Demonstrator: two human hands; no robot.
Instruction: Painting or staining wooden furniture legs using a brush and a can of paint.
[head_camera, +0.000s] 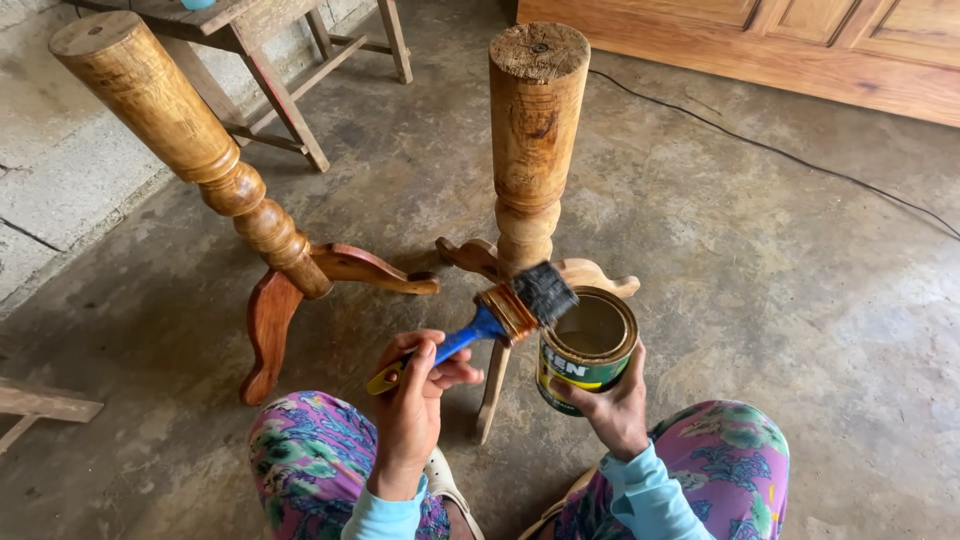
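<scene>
My left hand (412, 400) grips the blue and yellow handle of a paintbrush (500, 315), whose dark bristles hover over the rim of an open tin. My right hand (612, 400) holds that green and yellow tin (585, 350) from the side; brownish liquid shows inside. Just beyond the tin stands a turned wooden pedestal leg (535, 140) on curved feet, pale and unfinished-looking. A second, darker and glossier pedestal (200, 150) leans to the left on its reddish feet. My knees in floral trousers (320, 460) frame the bottom of the view.
The floor is bare concrete (750, 280). A black cable (800, 160) runs across it at the right. A wooden stool or bench frame (290, 60) stands at the back left, a panelled wooden door or cabinet (800, 40) at the back right. A plank end (40, 405) lies at left.
</scene>
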